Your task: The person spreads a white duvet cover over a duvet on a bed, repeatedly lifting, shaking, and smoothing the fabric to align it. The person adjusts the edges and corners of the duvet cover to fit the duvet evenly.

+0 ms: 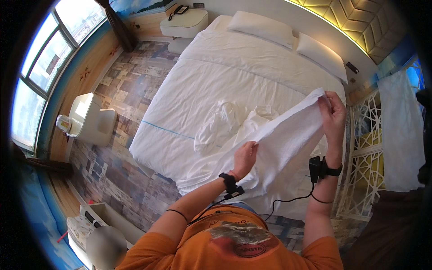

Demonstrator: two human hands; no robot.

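Note:
A white cloth, which looks like bed linen, is stretched between my two hands over the foot of the bed. My left hand pinches its edge near the middle of the view. Higher and to the right, my right hand grips an upper corner between thumb and fingers. Below my hands the cloth hangs in folds, and its lower part merges with other white linen. Beyond it a crumpled white heap lies on the mattress, partly hidden by the held cloth.
Two white pillows lie at the headboard end. A nightstand with a telephone stands at the bed's far left corner. Left, by the windows, is a white seat-like unit. A white lattice screen borders the right side.

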